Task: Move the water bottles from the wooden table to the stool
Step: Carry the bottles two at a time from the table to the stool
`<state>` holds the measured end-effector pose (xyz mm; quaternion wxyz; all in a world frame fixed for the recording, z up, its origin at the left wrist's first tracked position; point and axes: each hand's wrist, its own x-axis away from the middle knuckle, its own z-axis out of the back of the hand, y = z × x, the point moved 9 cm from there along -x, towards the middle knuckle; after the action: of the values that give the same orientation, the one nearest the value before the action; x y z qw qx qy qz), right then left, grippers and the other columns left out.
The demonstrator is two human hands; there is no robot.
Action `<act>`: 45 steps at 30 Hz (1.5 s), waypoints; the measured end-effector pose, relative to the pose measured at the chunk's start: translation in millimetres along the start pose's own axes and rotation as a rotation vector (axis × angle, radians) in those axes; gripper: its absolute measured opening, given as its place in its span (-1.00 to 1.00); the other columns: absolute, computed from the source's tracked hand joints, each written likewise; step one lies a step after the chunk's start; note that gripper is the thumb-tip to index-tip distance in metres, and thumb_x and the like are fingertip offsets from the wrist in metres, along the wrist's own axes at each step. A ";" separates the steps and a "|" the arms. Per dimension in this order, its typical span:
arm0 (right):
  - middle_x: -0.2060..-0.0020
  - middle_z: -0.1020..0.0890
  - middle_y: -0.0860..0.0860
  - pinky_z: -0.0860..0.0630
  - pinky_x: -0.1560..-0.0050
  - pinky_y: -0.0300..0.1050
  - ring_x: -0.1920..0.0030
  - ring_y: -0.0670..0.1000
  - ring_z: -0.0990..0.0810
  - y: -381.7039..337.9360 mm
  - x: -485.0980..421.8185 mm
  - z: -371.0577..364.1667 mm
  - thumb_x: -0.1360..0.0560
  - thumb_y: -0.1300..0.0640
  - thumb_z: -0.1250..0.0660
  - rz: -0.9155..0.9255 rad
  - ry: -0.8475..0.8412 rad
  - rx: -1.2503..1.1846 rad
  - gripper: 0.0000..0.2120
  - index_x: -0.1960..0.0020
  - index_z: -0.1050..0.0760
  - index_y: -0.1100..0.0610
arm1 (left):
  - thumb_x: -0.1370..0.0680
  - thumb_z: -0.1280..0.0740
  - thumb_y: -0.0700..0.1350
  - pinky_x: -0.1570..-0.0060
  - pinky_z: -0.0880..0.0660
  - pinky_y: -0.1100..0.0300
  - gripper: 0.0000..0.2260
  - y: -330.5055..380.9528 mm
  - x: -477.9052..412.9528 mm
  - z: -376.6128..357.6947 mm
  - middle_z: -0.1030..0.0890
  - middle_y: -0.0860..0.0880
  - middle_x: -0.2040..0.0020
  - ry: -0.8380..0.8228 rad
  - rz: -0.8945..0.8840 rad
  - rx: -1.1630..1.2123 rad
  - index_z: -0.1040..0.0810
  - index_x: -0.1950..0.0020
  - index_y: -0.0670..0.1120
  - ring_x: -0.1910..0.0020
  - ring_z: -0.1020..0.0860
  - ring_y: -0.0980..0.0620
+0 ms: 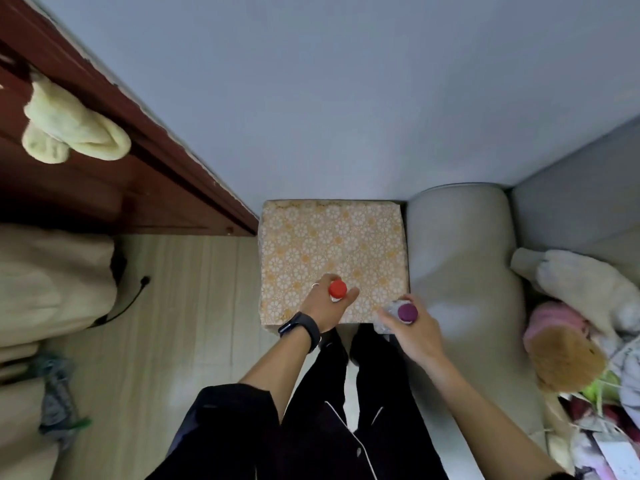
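Your left hand (327, 303), with a dark watch (302, 330) on its wrist, is wrapped around the neck of the red-capped bottle (337, 289), holding it upright over the near part of the patterned stool (332, 237) in the centre of the frame. Your right hand (417, 329) grips the purple-capped bottle (406, 313) at the stool's lower right corner, just beside the grey sofa arm (460, 258). You cannot tell from above whether either bottle touches the stool.
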<state>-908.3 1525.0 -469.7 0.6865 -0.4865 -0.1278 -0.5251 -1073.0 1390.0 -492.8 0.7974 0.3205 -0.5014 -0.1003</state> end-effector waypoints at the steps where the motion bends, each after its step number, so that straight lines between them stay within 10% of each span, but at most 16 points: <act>1: 0.06 -0.60 -0.08 -0.40 0.07 -0.12 0.10 -0.01 -0.53 -4.0 -17.0 -1.3 -0.47 -0.22 -0.42 0.002 0.016 0.022 -0.56 -0.23 -0.39 -0.06 | -0.51 -0.35 0.26 -0.09 -0.52 0.07 -0.53 2.6 -12.4 1.1 -0.50 0.00 -0.22 0.007 -0.004 -0.012 -0.39 -0.33 0.07 -0.09 -0.56 -0.05; 15: -0.52 -0.36 0.02 -0.39 -0.41 0.05 -0.45 0.13 -0.42 26.2 -100.8 -30.1 -0.34 -0.41 -0.44 -0.043 -0.165 0.117 0.07 -0.62 0.06 -0.06 | -0.41 -0.51 0.20 -0.04 -0.54 0.12 -0.25 -12.3 -63.2 -8.6 -0.51 0.16 -0.25 0.034 0.049 -0.001 -0.10 -0.43 0.36 -0.12 -0.57 0.04; 26: 0.00 -0.57 -0.09 -0.43 -0.01 -0.17 0.03 -0.03 -0.57 8.5 -121.3 -10.6 -0.49 -0.22 -0.40 0.003 -0.097 0.093 -0.37 -0.40 -0.36 0.12 | -0.48 -0.41 0.18 0.09 -0.59 0.03 -0.40 6.8 -89.9 -1.2 -0.60 0.08 0.03 0.144 0.068 -0.214 -0.26 -0.43 0.06 0.08 -0.60 -0.01; 36: -0.18 -0.63 0.01 -0.53 -0.20 -0.05 -0.14 0.05 -0.62 -68.1 -222.0 44.0 -0.50 -0.18 -0.41 0.195 0.044 0.043 -0.36 -0.43 -0.33 0.14 | -0.51 -0.43 0.12 0.26 -0.51 0.26 -0.46 116.3 -187.4 -6.0 -0.59 0.10 0.06 0.192 -0.114 -0.135 -0.33 -0.39 -0.03 0.19 -0.55 0.20; 45: -0.12 -0.65 -0.03 -0.52 -0.04 -0.19 -0.09 0.02 -0.65 -88.8 -268.1 48.2 -0.44 -0.25 -0.43 0.253 -0.025 0.154 -0.36 -0.35 -0.42 0.10 | -0.44 -0.51 0.08 0.05 -0.59 0.12 -0.29 139.3 -218.1 -2.0 -0.62 0.00 -0.08 0.126 -0.124 -0.209 -0.25 -0.47 -0.05 -0.01 -0.63 -0.01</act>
<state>-1078.8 1725.8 -582.5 0.7809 -0.4511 -0.1139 -0.4169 -1197.7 1603.6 -568.5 0.8487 0.2717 -0.4163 -0.1808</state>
